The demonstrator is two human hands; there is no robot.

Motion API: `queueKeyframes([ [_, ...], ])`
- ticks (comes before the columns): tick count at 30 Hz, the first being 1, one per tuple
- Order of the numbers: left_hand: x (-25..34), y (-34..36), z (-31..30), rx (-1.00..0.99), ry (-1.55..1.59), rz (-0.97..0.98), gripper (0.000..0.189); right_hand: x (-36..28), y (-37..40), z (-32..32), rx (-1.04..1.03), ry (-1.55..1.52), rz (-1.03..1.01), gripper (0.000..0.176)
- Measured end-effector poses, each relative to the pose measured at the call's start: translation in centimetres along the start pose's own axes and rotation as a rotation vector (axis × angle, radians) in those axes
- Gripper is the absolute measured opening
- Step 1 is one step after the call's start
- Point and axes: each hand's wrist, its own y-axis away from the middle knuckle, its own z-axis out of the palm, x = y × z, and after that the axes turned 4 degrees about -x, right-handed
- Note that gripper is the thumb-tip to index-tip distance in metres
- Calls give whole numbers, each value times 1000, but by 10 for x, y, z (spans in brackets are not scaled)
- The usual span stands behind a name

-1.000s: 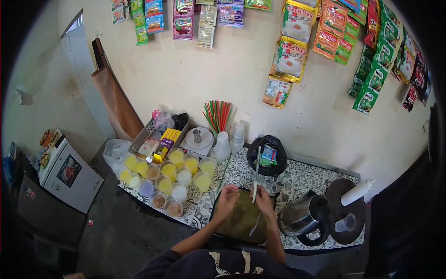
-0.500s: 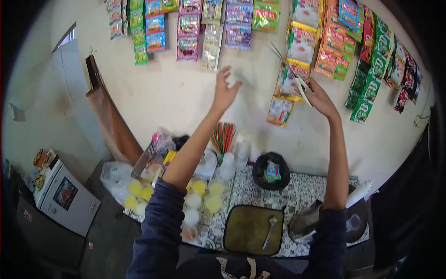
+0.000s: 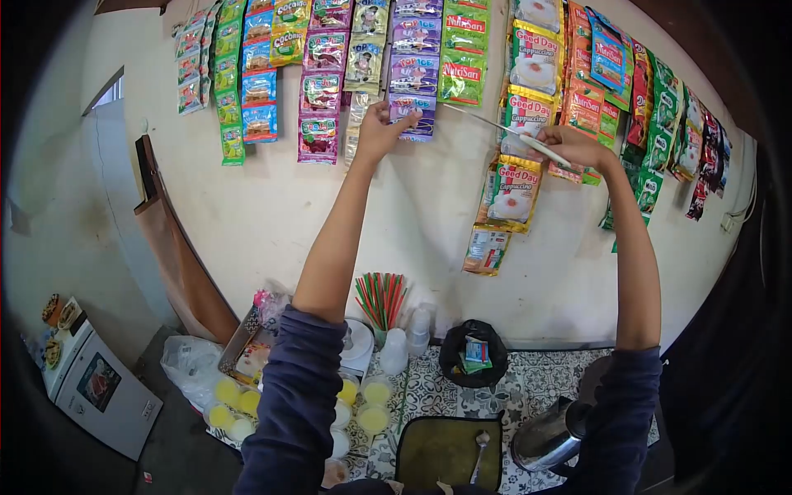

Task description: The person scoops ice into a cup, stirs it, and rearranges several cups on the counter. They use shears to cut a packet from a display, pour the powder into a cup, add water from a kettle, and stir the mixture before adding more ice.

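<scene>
A hanging strip of purple Pop Ice sachets is in front of me on the wall. At its lowest sachet is my left hand, thumb over the front, the other fingers partly hidden. My right hand grips a pair of scissors by the pale handles. The blades point left towards the purple strip, across the Good Day Cappuccino sachets. Their tips end close to the right of the purple strip; whether the blades are parted is hard to tell.
More sachet strips hang on both sides, including green NutriSari and Milo. Below, a patterned counter holds cups of yellow drink, straws, a black-bagged bin, a spoon on a dark mat, and a metal jug.
My view has tilted upward. My left hand has risen from free air to the lowest purple sachet and closed on it. The scissors have turned from pointing up-left to nearly level, pointing left.
</scene>
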Motion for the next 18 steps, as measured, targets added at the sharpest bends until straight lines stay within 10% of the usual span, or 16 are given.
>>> queueKeyframes([
  [6, 23, 10, 3, -23, -10, -89, 38, -10, -9, -8, 22, -10, -18, 30],
  [18, 18, 30, 15, 99, 493, -144, 29, -33, -27, -13, -71, -33, -178, 23],
])
